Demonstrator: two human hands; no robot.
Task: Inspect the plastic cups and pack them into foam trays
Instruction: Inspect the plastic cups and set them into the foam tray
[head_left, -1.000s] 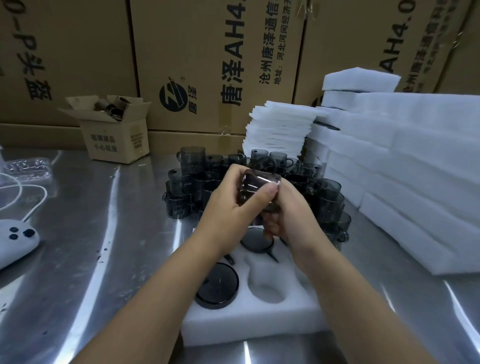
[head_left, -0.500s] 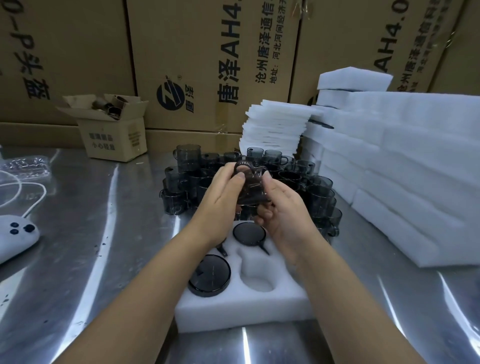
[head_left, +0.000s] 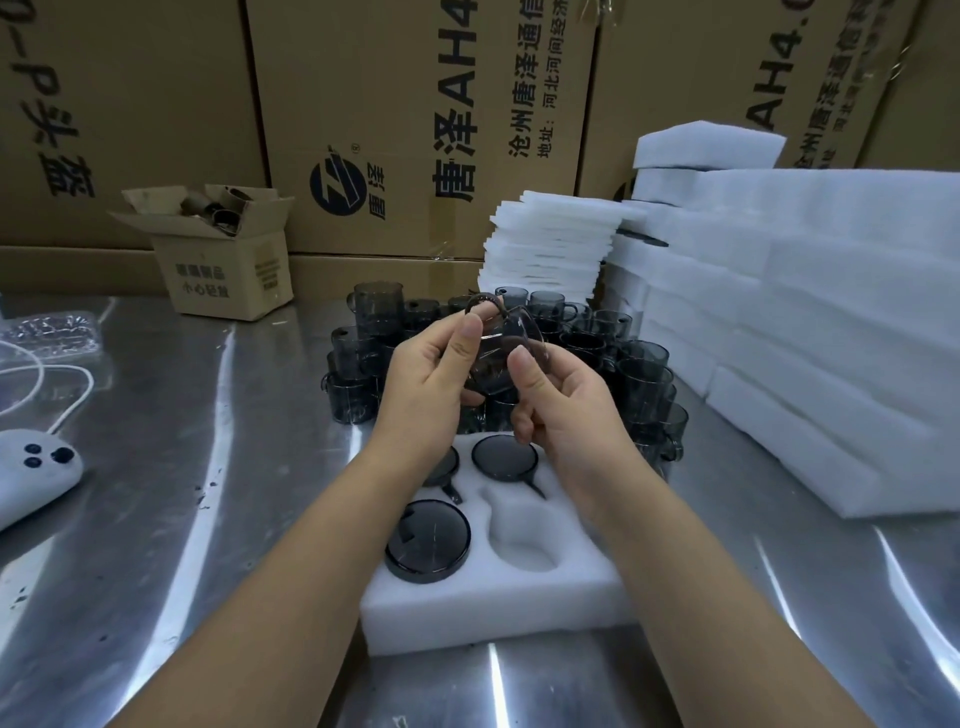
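Between both hands, tilted on its side above the table, is a smoky transparent plastic cup (head_left: 493, 358) with a handle. My left hand (head_left: 431, 384) pinches it with thumb up near the handle. My right hand (head_left: 561, 400) grips its other side, thumb on the rim. Below them lies a white foam tray (head_left: 498, 597). Three dark cups sit upside down in its pockets, the nearest (head_left: 428, 540) front left, another (head_left: 504, 457) at the back. The front right pocket (head_left: 524, 535) is empty. A crowd of several loose cups (head_left: 639, 374) stands behind the tray.
Stacks of white foam trays (head_left: 810, 322) fill the right side, thinner foam sheets (head_left: 550, 244) behind the cups. A small open carton (head_left: 223, 254) stands back left before large cardboard boxes (head_left: 415, 119). A white device (head_left: 31, 478) with cable and a plastic bag (head_left: 47, 332) lie left.
The cup has been turned in my hands from upright-bottom view to lying tilted, handle now up by my left thumb. Both hands shifted slightly away from me; the tray is unchanged.
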